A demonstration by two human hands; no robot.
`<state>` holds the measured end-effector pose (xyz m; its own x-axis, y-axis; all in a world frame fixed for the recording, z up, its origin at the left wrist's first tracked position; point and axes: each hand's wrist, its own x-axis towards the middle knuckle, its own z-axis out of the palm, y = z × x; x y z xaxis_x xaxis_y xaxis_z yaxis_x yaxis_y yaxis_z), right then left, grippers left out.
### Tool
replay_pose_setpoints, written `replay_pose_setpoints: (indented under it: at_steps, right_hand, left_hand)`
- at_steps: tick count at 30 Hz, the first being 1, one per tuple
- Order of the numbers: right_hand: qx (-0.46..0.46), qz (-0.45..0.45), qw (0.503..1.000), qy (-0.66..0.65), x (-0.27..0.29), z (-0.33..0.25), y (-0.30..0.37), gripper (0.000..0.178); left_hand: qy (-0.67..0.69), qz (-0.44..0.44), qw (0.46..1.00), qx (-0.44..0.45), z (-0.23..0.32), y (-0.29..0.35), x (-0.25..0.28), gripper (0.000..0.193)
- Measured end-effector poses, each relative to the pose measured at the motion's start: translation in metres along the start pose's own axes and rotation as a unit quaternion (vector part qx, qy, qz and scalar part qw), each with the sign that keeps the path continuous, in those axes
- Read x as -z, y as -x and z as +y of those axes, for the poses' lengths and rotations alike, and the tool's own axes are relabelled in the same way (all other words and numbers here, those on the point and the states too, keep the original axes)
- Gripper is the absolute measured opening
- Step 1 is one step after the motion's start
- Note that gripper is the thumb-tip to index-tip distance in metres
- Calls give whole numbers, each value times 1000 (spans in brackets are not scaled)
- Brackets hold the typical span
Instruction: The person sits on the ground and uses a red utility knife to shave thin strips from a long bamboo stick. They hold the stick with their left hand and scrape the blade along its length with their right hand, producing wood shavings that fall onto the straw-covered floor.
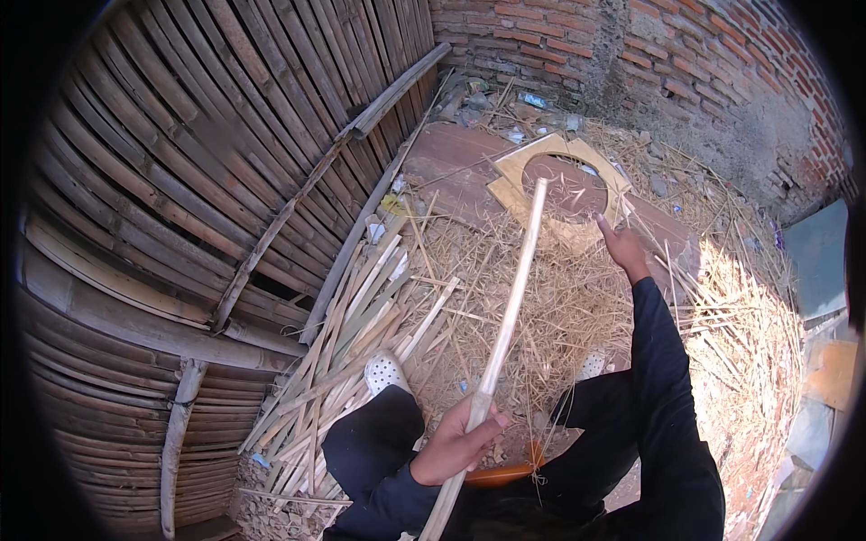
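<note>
Pale panel with round opening: landmark. Long pale stick, one: on the near side of the panel, far end overlapping its opening in view; contact cannot be told. Left hand: closed round the stick, well short of the panel. Right hand: well apart from the left, at the panel's right rim; grip cannot be told. Loose strips, heaped: left and near side of the panel. Brick wall: beyond the panel.
</note>
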<state>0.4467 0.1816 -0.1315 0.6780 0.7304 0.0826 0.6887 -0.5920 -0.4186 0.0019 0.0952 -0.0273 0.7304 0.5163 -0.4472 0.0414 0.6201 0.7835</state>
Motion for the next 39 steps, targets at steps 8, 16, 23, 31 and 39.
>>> replay_pose_setpoints:
  at_steps: [8,16,23,31,39]
  right_hand:
    - [390,-147,903,-103,48,-152,162,60]
    - [484,-88,862,-117,21,-165,186,58]
    - [491,-22,865,-99,12,-163,163,62]
    - [284,-8,959,-14,10,-141,83,65]
    - [185,45,982,18,12,-71,8,72]
  left_hand:
    - [62,33,997,-32,17,0,11,18]
    - [72,51,994,-62,19,4,11,20]
    - [74,51,994,-65,23,-2,8,15]
    - [46,13,998,-36,14,0,-1,16]
    - [-22,-37,999,4,-8,3,-13,23]
